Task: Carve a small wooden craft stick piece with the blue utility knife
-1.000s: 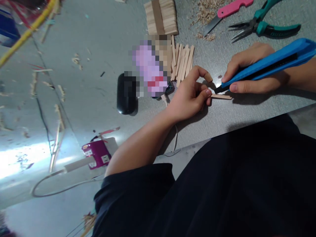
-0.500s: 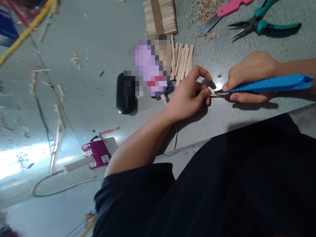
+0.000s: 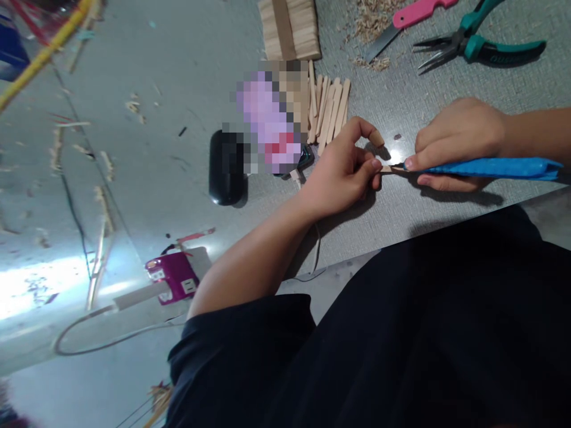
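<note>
My left hand (image 3: 343, 172) pinches one end of a small wooden stick (image 3: 389, 169) and holds it flat on the grey mat (image 3: 446, 208), index finger arched above it. My right hand (image 3: 455, 139) is closed round a blue utility knife (image 3: 491, 167), lying almost level, with its tip pressed on the stick just right of my left fingertips. Most of the stick is hidden under the blade and fingers.
Behind my left hand lie loose wooden sticks (image 3: 330, 110) and a banded bundle of sticks (image 3: 292, 27). A pink-handled blade (image 3: 410, 18), teal pliers (image 3: 482, 44) and wood shavings (image 3: 370, 24) are at the back right. A black oval case (image 3: 227, 169) and a purple plug with cable (image 3: 173, 276) lie left.
My right hand has tilted the blue knife down from a steep angle to nearly level and slid it along the stick toward my left fingers. My left hand has stayed put.
</note>
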Demonstrator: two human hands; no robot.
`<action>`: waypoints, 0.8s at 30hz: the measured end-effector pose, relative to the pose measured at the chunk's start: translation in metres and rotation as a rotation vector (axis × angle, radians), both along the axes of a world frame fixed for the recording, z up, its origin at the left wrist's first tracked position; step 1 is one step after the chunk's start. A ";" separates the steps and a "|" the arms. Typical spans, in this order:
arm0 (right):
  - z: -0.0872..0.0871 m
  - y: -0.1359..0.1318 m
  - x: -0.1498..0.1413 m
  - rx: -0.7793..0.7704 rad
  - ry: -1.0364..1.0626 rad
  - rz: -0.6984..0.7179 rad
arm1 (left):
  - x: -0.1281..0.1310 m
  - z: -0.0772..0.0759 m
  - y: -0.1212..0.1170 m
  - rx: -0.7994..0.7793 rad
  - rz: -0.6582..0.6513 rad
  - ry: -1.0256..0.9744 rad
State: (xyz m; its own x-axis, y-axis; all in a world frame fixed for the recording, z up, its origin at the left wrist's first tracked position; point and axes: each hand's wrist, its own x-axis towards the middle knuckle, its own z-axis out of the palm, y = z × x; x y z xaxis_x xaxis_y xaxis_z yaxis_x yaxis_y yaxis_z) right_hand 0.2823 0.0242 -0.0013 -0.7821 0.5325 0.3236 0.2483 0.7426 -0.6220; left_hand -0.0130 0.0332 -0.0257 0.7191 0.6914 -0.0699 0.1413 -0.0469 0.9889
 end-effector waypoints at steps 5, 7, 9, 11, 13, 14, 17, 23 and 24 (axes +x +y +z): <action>0.002 -0.004 -0.004 -0.169 0.060 -0.046 | 0.006 -0.004 -0.002 0.001 0.060 -0.023; 0.007 -0.004 -0.008 -0.288 0.123 -0.087 | 0.008 -0.006 -0.002 -0.005 0.092 -0.035; 0.011 -0.003 -0.013 -0.396 0.149 -0.123 | 0.008 -0.009 -0.002 -0.013 0.104 -0.041; 0.011 -0.001 -0.015 -0.450 0.151 -0.142 | 0.008 -0.012 -0.001 -0.012 0.108 -0.040; 0.009 -0.001 -0.015 -0.423 0.160 -0.152 | 0.007 -0.014 0.000 -0.001 0.110 -0.036; 0.008 -0.002 -0.014 -0.382 0.176 -0.149 | 0.007 -0.015 0.000 0.007 0.113 -0.037; 0.009 -0.005 -0.013 -0.274 0.213 -0.148 | 0.008 -0.016 -0.001 0.034 0.127 -0.047; 0.024 -0.012 -0.017 -0.588 0.313 -0.251 | 0.010 -0.013 -0.007 0.097 0.190 -0.086; 0.024 -0.012 -0.018 -0.637 0.328 -0.258 | 0.010 -0.013 -0.007 0.111 0.205 -0.090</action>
State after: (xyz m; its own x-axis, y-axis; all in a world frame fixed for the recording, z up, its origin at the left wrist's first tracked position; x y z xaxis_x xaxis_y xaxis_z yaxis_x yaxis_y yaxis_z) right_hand 0.2642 0.0126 0.0229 -0.5243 0.8471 0.0865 0.0937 0.1584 -0.9829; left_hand -0.0035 0.0259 -0.0387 0.5628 0.8234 0.0724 0.0706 -0.1351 0.9883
